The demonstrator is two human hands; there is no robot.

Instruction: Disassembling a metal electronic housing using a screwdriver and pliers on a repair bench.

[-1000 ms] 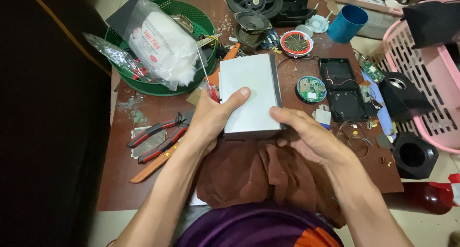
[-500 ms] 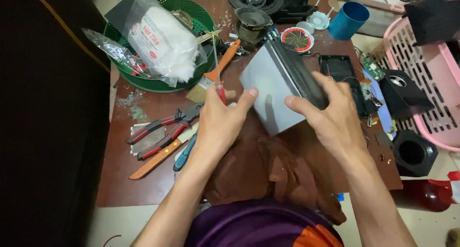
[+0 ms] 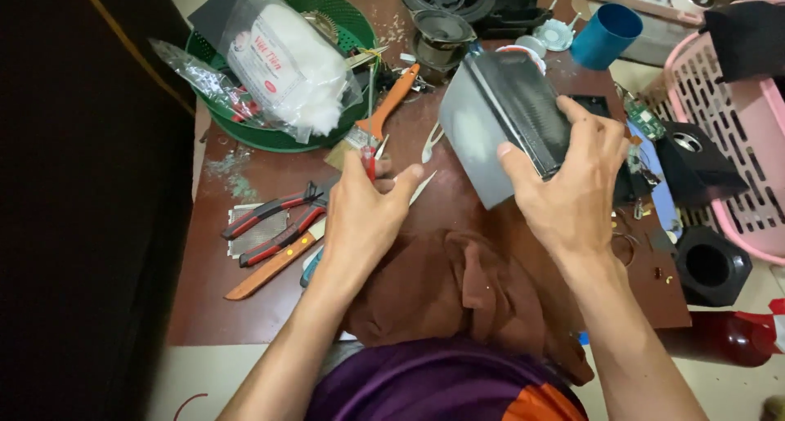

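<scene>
Green basket point(image 3: 245, 131) holds a bagged white cotton wad point(image 3: 286, 65).

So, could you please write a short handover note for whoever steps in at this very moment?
Right hand: grips the grey box, tilted above the table.
Left hand: pinching a red-handled screwdriver by the orange-handled brush.
Nearby: red pliers, brown cloth, green basket.
Done: tool and box in hand.
Left: tool tip not yet on the box.

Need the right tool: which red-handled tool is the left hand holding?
The small red-handled screwdriver in the left hand; the red-handled pliers lie untouched to its left.
</scene>
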